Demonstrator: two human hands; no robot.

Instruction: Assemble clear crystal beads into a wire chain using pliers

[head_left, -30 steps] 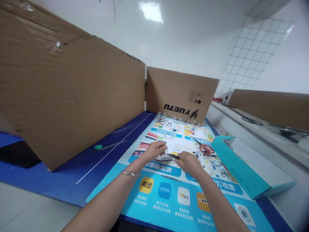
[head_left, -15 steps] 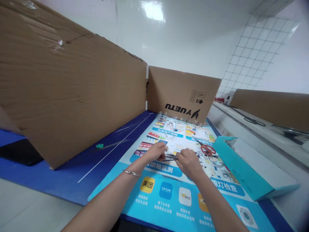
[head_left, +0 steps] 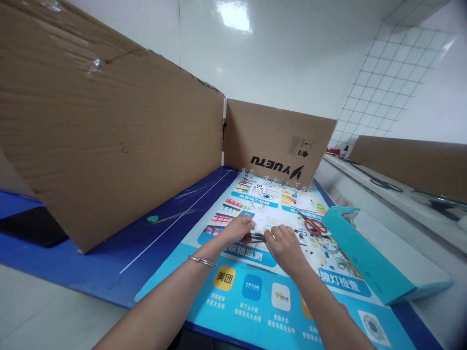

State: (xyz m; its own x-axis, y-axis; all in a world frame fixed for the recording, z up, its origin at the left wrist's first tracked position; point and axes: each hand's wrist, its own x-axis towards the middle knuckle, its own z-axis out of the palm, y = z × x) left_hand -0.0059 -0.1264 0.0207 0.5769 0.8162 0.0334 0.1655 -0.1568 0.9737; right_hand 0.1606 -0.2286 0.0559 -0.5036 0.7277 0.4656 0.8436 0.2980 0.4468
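Observation:
Over the printed poster mat (head_left: 251,313), my two hands are close together near the middle. My right hand (head_left: 284,245) is wrapped round a small dark metal tool, seemingly pliers (head_left: 257,237), whose front end points at my other hand. My left hand (head_left: 239,229), with a silver bangle on its wrist, is pinched at the tip of the tool; what lies between its fingers is too small to make out. Red-handled scissors (head_left: 314,227) lie to the right of my hands, beside a coil of wire (head_left: 327,244).
Cardboard panels (head_left: 153,146) stand at the left and back (head_left: 277,141). Wire pieces (head_left: 273,181) line the mat's far edge. A turquoise box (head_left: 368,257) is at the right. Tweezers (head_left: 170,218) with a green item (head_left: 152,219) and a black object (head_left: 32,228) lie left.
The whole view has shifted very slightly. My hands stay together at the tool, with only a small change in the right hand's finger position.

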